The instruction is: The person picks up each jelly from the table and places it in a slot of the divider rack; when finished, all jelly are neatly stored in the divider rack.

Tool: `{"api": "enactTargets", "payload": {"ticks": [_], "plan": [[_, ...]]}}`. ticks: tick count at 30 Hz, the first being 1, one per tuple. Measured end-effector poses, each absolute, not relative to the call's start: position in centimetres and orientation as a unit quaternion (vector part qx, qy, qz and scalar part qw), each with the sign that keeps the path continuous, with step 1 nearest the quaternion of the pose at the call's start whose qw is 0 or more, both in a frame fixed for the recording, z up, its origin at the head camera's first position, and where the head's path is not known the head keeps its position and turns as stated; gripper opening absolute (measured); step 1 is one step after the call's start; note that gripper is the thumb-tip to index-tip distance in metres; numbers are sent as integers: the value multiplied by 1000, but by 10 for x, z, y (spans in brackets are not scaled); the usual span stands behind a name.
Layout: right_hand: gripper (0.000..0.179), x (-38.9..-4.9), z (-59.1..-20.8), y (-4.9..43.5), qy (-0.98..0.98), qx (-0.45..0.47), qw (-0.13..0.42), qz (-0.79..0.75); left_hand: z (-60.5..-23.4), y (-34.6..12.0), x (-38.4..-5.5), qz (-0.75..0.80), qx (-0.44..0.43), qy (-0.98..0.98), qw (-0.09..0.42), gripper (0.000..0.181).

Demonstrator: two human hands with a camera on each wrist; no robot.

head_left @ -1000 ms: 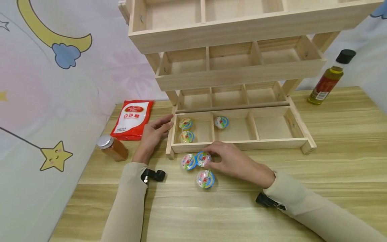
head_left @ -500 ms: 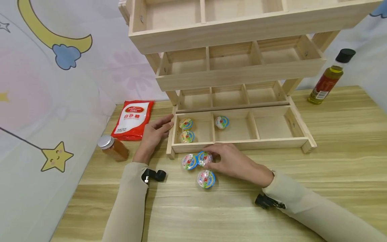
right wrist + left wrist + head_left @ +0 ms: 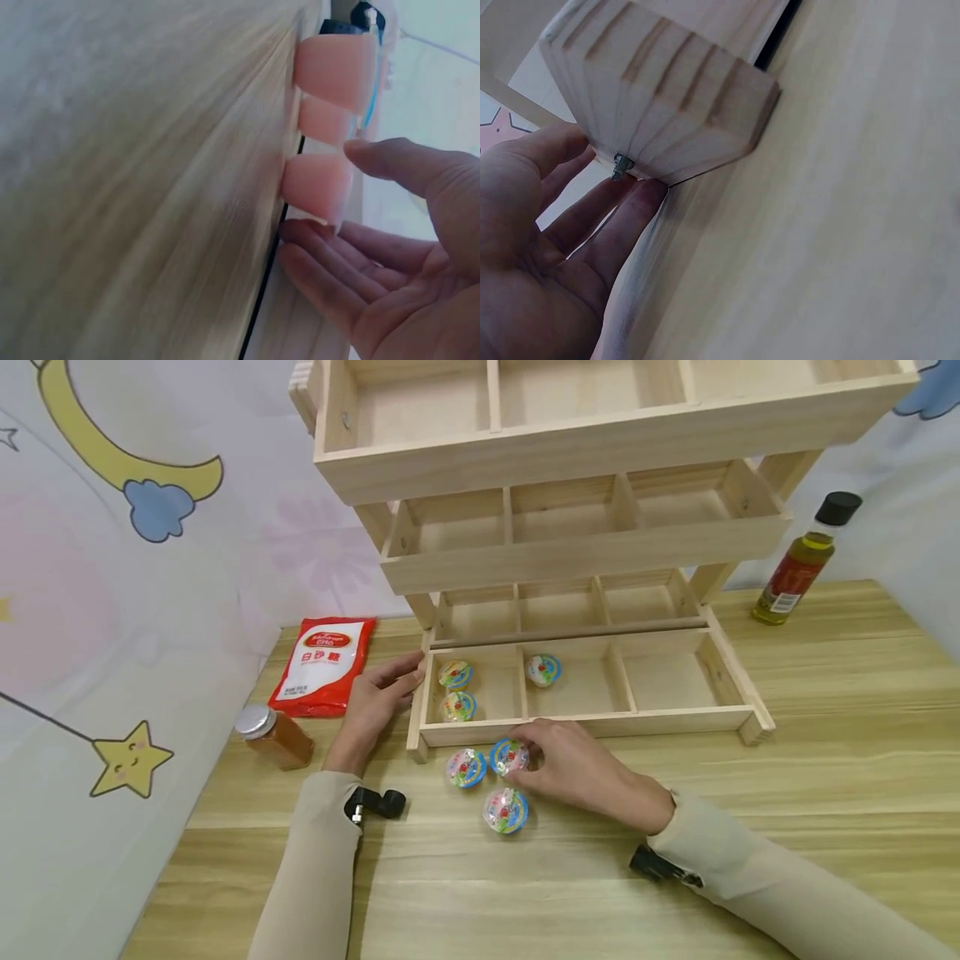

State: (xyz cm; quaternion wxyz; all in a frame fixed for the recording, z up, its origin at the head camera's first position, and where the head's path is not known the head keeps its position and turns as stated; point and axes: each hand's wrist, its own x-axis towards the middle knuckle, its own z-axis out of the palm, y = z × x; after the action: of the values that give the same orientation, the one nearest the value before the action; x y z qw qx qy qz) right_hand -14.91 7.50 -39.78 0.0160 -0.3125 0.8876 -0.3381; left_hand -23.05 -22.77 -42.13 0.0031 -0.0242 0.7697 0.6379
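Observation:
My right hand (image 3: 581, 768) pinches a small pink jelly cup (image 3: 510, 757) with a printed lid, just in front of the wooden rack (image 3: 592, 723). In the right wrist view the thumb lies at the rim of that jelly cup (image 3: 319, 184), and the fingers are on its other side. A second jelly cup (image 3: 467, 767) stands to its left and a third (image 3: 505, 811) nearer me. My left hand (image 3: 372, 710) touches the left side of the rack. In the left wrist view its fingertips rest on the rack's wooden end (image 3: 667, 90), beside a bolt.
Two yellow-lidded jelly cups (image 3: 455, 675) sit in the bottom tier's left compartment; another jelly cup (image 3: 543, 670) is in the middle one. On the left lie a red-and-white sugar bag (image 3: 322, 664) and a jar (image 3: 276, 737). An oil bottle (image 3: 802, 564) stands at right.
The pinched jelly cup has shifted slightly away from the cup on its left, leaving a small gap. The head view has tilted a little. The left hand stays at the rack.

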Motion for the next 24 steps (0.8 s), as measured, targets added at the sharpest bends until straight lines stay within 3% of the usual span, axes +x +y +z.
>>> {"api": "enactTargets", "payload": {"ticks": [13,24], "plan": [[41,-145,-397,75,889,-301,5,-345,-421,-229,-228,634,-23,773,8,45],[43,-151,-371,88,879,-283,46,-382,-420,-228,-228,631,-24,775,8,45]]}}
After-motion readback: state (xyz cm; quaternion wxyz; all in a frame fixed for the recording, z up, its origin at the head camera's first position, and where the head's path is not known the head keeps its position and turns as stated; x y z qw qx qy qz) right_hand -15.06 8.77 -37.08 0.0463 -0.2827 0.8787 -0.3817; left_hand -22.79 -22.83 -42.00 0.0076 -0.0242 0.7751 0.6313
